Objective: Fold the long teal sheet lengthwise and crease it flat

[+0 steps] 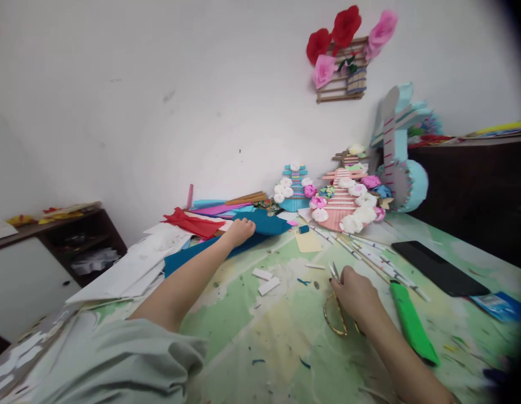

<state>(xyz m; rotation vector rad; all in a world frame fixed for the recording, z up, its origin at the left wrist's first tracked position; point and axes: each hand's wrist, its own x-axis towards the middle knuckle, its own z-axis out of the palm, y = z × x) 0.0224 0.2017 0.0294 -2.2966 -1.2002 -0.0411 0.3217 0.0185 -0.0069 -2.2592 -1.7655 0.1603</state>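
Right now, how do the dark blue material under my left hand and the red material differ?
The dark blue material looks larger, spreading to both sides of your left hand; the red material is smaller. Your left hand touches the dark blue material; neither hand is on the red material. Both lie beside white sheets.

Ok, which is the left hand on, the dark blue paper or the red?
The dark blue paper, the one spreading to both sides of the left hand; the red paper lies off to that hand's left, untouched.
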